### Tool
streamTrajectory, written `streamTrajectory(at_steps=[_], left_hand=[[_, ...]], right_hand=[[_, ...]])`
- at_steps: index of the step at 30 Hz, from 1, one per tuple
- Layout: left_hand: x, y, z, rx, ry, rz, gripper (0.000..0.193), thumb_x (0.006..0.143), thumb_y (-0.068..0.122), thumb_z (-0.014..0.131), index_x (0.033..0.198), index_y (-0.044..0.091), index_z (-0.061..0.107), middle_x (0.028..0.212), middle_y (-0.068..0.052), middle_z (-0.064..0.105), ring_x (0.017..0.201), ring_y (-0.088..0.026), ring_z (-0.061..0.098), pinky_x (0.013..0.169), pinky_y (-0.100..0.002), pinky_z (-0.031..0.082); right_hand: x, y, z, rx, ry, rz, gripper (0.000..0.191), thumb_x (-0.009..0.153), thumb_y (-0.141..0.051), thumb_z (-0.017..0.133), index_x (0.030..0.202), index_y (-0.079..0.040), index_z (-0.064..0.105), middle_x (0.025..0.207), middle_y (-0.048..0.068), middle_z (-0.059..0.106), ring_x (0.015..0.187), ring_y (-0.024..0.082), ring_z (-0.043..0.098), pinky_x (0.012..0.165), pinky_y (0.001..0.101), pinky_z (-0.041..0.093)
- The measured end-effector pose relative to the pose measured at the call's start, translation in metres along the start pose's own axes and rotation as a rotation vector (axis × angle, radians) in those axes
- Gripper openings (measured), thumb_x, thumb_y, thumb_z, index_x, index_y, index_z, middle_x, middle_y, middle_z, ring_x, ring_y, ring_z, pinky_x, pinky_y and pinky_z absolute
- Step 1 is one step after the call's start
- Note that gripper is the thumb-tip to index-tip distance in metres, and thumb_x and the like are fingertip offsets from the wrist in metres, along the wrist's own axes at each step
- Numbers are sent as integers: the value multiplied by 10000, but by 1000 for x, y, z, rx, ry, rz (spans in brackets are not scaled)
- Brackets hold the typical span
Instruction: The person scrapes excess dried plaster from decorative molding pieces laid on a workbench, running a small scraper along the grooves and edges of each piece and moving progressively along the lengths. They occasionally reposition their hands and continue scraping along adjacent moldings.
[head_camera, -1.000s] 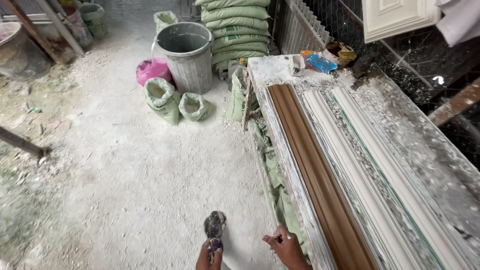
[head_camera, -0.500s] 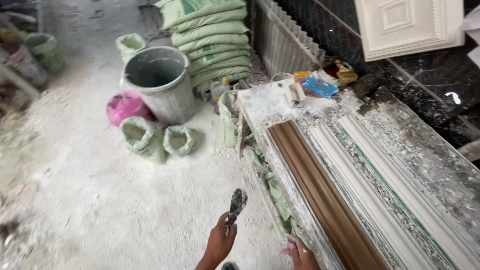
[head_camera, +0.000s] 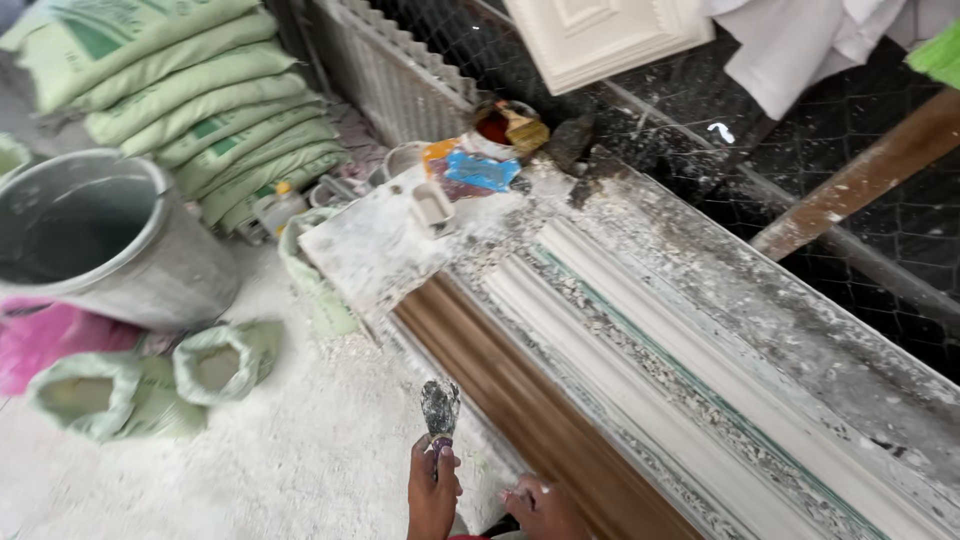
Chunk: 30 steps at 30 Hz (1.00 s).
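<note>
Putty knife (head_camera: 439, 408), blade up and crusted with grey plaster, low in the middle of the view, just left of the brown moulding (head_camera: 520, 410).

Far left: grey bucket (head_camera: 100, 250) on the dusty floor, a pink bag (head_camera: 50, 345) beneath it, two open green sacks (head_camera: 150, 385) in front. Behind, a stack of full green sacks (head_camera: 190, 100).

Centre: left hand (head_camera: 432, 490), grip wrapped tight round the knife handle. Right hand (head_camera: 540, 508) beside it at the near end of the brown moulding; fingers curled, whether they pinch anything I cannot tell, half cut off by the frame edge.

Right of the hands: long counter (head_camera: 800, 330) caked in plaster crumbs, carrying the brown moulding and white cornice lengths (head_camera: 640, 340) side by side. At its far end a white board (head_camera: 370, 250), a small cup (head_camera: 432, 203), coloured wrappers (head_camera: 470, 165) and a pot of red-brown stuff (head_camera: 497, 125).

Judgement on handling: blade is loaded with old crust; it would scrape cleaner held flat and low along the moulding's grooves, the other hand steadying the length.
</note>
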<state>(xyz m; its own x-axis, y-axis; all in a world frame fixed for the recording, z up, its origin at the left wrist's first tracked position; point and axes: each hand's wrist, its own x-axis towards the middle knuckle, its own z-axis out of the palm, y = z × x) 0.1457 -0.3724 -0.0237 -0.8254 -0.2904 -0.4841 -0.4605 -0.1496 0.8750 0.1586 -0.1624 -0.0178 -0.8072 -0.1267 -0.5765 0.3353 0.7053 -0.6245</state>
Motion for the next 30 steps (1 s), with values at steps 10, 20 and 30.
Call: streamTrajectory(at_steps=[10,20,30], left_hand=[[92,80,135,234,-406,113,258,988,228,583,1113,8,530,921,-109,743,756,-161,696,612,-314,560],[172,171,276,381,-929,349,294,1041,240,564,1143,-35,577,815,-185,714,672,-258,686,598,-396,532],[267,166,368,1008,-650,1162,540,873,92,627,1373,-94,544,1391,-358,511,1276,-483,502,1012,-565,449]], right_hand=[[35,7,-104,449,276,56,214,926,-199,640,993,-51,780,975,117,778,894,285,800,827,375,620],[119,-63,-229,281,594,-37,743,851,-128,673,1525,-79,365,1220,219,651,942,345,696,819,416,572],[209,3,-338,-241,425,191,489,962,-442,565,1436,-319,578,1114,126,784,751,309,732,683,451,602]])
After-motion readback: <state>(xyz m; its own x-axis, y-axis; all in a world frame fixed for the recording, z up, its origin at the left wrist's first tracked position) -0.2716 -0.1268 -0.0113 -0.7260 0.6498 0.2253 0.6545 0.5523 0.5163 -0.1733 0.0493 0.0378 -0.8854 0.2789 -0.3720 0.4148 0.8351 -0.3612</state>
